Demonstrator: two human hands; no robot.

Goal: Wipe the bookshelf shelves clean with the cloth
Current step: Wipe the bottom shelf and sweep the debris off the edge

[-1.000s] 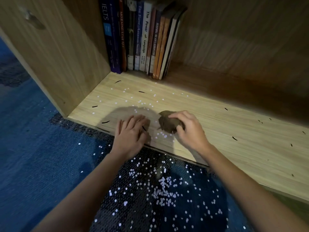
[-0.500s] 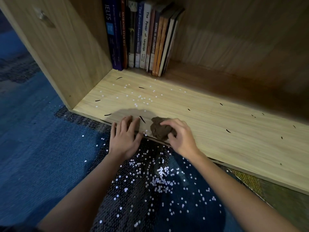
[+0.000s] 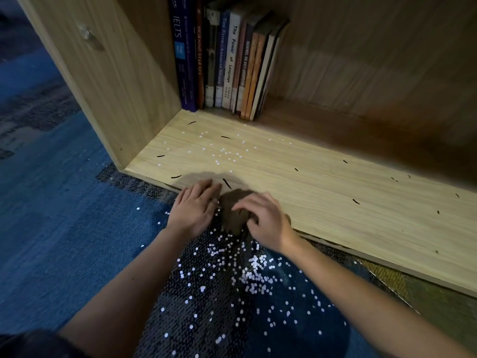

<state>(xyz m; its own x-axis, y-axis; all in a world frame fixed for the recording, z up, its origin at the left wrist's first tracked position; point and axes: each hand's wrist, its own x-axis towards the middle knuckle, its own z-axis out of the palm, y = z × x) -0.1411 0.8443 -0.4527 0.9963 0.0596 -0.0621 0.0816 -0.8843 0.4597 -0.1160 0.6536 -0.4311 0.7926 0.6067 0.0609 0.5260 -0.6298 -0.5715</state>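
Floor: white flecks lie thick on dark sequinned fabric just below the bottom shelf's front edge, with blue carpet beside it.
Left hand: flat, fingers straight, lying across that front edge and holding nothing.
Right hand: fingers curled down, gripping the cloth at the same edge.
Cloth: a bunched brown wad straddling the front edge between the two hands. It is under the right fingers and just beside the left; whether it touches the left I cannot tell.
Bottom shelf: pale wood board, bare in the patch just behind the hands.
Done, by my reading: a good share of the flecks is already off the edge, judging by the heap below it.
Left to do: scattered white specks further back from the edge, dark slivers along the board to the right, and the shadowed strip at the rear.
Books: upright, farthest from the front edge, against the left wall.
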